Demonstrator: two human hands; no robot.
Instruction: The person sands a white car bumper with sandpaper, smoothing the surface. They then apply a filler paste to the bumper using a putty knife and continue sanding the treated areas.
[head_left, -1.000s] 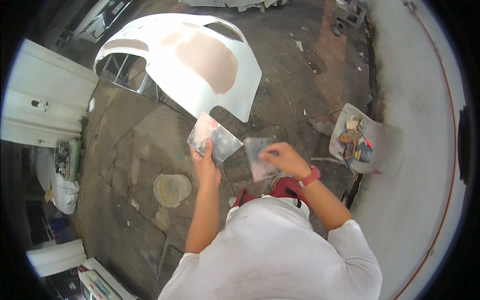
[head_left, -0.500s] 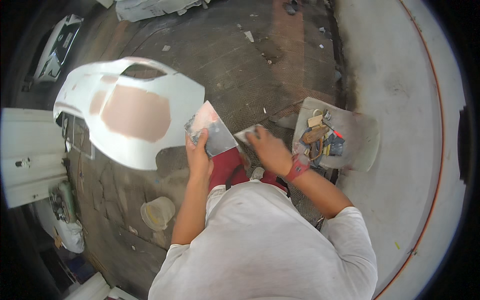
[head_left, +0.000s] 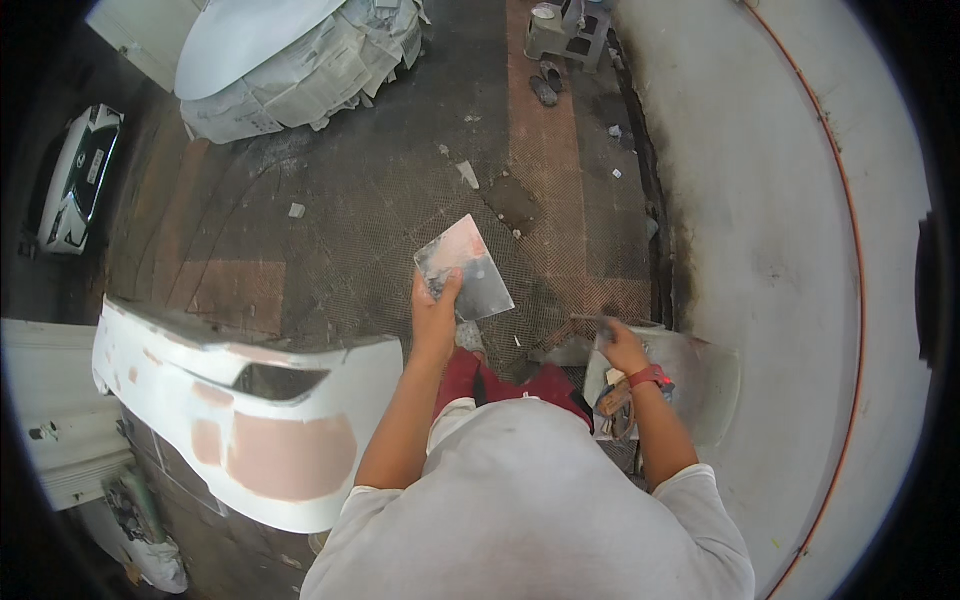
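Observation:
My left hand [head_left: 436,310] grips a flat rectangular putty board [head_left: 468,275] by its near-left edge, thumb on top. Pinkish putty covers the board's far part, with grey smears nearer the thumb. Out to the right, my right hand [head_left: 626,350] is closed on a thin flat putty spreader [head_left: 588,318], seen almost edge-on and a little blurred. That hand is above a pale plastic stool [head_left: 705,385] bearing several tools, partly hidden by my wrist. At the left stands a white car bumper [head_left: 375,385] with pinkish-brown filler patches [head_left: 290,455], apart from both hands.
A paper-masked white car part [head_left: 320,75] lies at the far left. A white car [head_left: 85,180] is beyond it. Dark shoes [head_left: 545,85] and a grey stool [head_left: 570,40] are far ahead. A pale wall [head_left: 760,250] with an orange hose [head_left: 845,180] runs along the right.
My view has swung, bringing the masked part and far stool into sight. My right hand has moved away from the board to the right, still with the spreader. The left still holds the board.

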